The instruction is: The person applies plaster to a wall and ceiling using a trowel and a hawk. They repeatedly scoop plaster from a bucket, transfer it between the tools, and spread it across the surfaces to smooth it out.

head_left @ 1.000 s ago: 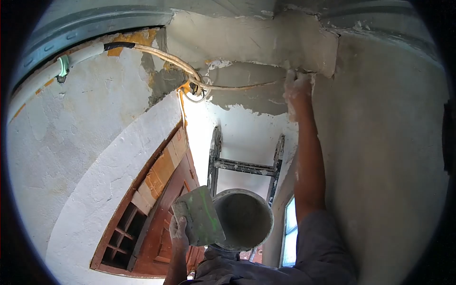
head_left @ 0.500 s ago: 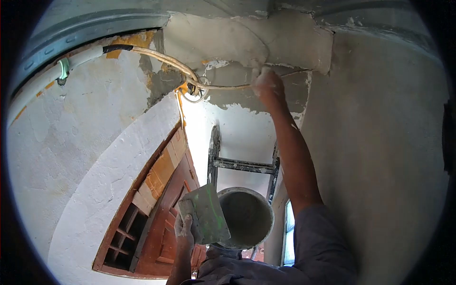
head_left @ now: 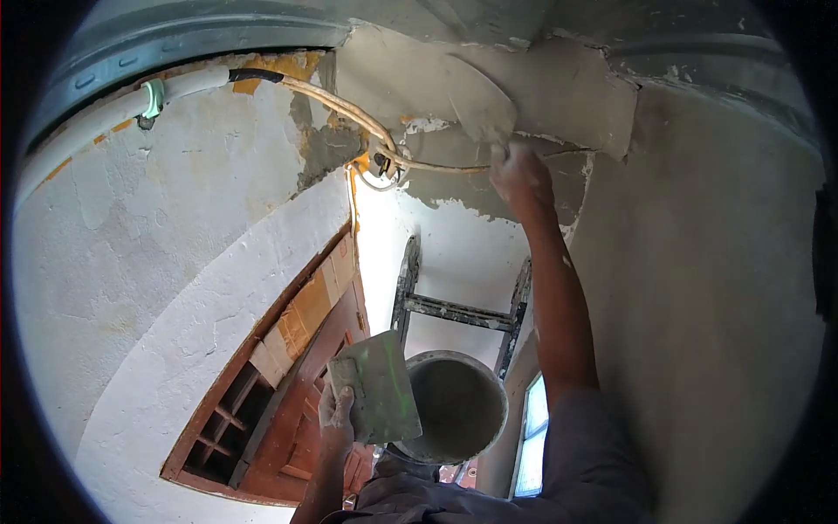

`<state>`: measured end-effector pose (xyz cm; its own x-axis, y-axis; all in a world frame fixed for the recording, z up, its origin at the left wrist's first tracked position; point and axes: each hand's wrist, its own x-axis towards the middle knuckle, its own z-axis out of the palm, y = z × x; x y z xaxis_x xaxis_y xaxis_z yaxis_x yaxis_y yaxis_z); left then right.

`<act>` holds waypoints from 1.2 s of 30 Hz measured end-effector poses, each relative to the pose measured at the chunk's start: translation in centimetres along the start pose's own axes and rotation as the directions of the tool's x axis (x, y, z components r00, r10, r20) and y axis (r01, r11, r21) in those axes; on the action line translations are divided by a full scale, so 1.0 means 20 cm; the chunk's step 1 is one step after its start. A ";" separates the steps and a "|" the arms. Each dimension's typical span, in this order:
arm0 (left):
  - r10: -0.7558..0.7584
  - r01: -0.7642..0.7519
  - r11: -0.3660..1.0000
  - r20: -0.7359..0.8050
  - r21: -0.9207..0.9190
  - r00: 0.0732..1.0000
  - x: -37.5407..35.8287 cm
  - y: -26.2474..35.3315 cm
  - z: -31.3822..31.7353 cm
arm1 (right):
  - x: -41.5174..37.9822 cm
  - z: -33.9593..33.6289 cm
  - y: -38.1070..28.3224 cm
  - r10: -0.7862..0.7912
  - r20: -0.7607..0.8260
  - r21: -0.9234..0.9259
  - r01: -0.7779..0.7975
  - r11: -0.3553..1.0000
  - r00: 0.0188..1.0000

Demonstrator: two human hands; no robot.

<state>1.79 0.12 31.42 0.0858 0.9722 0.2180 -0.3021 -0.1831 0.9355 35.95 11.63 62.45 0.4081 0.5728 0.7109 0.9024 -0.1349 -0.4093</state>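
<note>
My right hand (head_left: 522,179) is raised to the upper wall, its fingers closed round the handle of a trowel (head_left: 482,100). The trowel's grey blade lies flat on or very near the plastered band (head_left: 559,92) below the ceiling. Low in the view, my left hand (head_left: 336,415) grips a rectangular plastering float (head_left: 380,389), its flat face smeared grey with green streaks. Behind the float stands a bucket (head_left: 504,410) with grey mix inside, partly covered by it.
A beige cable (head_left: 436,166) hangs across the wall just left of my right hand, joined to a white conduit (head_left: 196,83). A spattered ladder (head_left: 458,312) stands below. At lower left is a brown wooden door (head_left: 301,437); a ribbed metal ceiling edge (head_left: 201,44) runs above.
The trowel blade, barely distinguishable before, now shows clearly against the plaster above my right hand. The whole view has shifted, so the wall and cable appear further right. Both hands keep their grip.
</note>
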 end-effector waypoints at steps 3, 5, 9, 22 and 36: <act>-0.002 0.002 1.000 0.004 -0.006 1.000 -0.01 0.03 0.02 | 0.22 0.02 -0.03 -0.114 -0.047 -0.028 0.112 0.993 0.992; 0.001 -0.002 0.999 -0.019 -0.054 1.000 -0.01 0.02 0.04 | 0.34 -0.01 0.02 -0.163 -0.057 -0.061 0.159 0.985 0.985; -0.027 0.027 0.999 -0.016 -0.031 0.999 0.00 -0.03 0.02 | 0.41 -0.22 0.16 -0.144 0.019 -0.135 0.146 0.980 0.989; 0.012 -0.015 0.999 -0.083 -0.034 0.996 -0.04 -0.04 0.00 | 0.18 0.06 -0.05 -0.104 0.010 -0.083 0.104 0.991 0.995; -0.027 0.029 0.999 -0.104 0.018 0.994 -0.10 -0.03 -0.06 | -0.01 -0.24 0.56 0.236 -0.224 0.363 -0.144 0.921 0.945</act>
<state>0.62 -1.51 30.14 -0.0048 0.9867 0.1627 -0.2822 -0.1574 0.9464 46.64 6.07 60.44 0.6301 0.3285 0.7036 0.7216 0.0869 -0.6868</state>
